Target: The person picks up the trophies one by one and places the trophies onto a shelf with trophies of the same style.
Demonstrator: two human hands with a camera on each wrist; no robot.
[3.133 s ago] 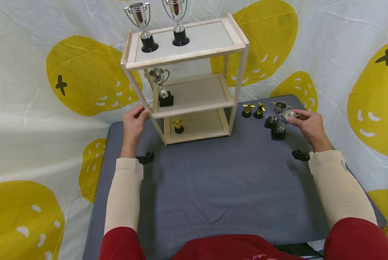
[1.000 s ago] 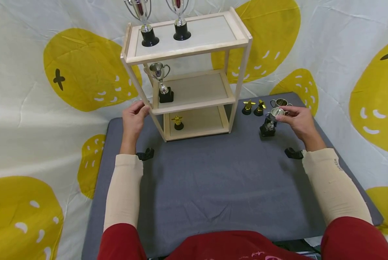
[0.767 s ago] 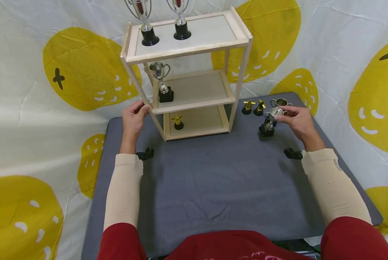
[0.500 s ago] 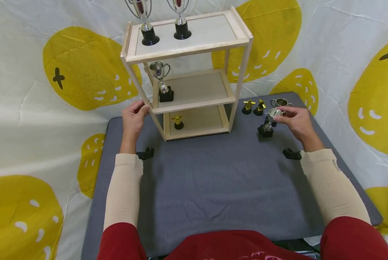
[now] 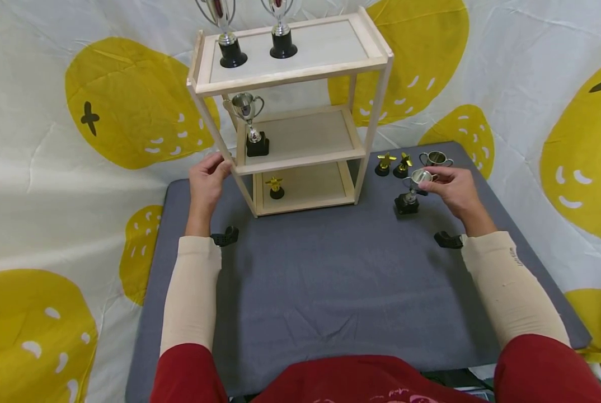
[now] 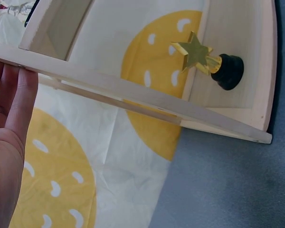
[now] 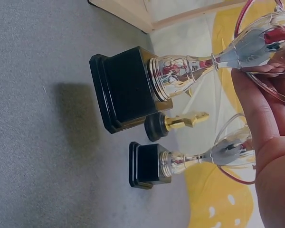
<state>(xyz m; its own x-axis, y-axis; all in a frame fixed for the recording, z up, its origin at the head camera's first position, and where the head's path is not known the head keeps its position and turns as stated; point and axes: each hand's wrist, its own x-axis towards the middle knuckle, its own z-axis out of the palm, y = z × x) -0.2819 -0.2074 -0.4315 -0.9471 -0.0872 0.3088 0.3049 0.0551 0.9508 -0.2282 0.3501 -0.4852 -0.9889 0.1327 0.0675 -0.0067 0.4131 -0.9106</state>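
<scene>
My left hand [image 5: 206, 190] pinches the left front post of a three-level wooden shelf [image 5: 300, 162]; in the left wrist view its fingers [image 6: 21, 95] lie against the post. A silver trophy cup [image 7: 126, 90] with a black base is held by my right hand [image 5: 459, 193] at its cup and handle. Its base hangs above the table, apart from its shadow in the right wrist view. Behind it stands another silver trophy cup [image 5: 435, 159]. Two gold star trophies [image 5: 385, 165] stand between those cups and the shelf.
Two tall silver trophies [image 5: 232, 53] stand on the shelf's top board. The middle board bears a silver two-handled trophy [image 5: 257, 145] at its left; below it is a gold star trophy [image 5: 276, 191]. A grey cloth covers the table [image 5: 330, 268], with patterned fabric [image 5: 28, 184] behind.
My right hand has lifted the silver trophy cup and carried it left, away from the other cup. The left hand stays on the shelf post. The head view has tilted slightly downward.
</scene>
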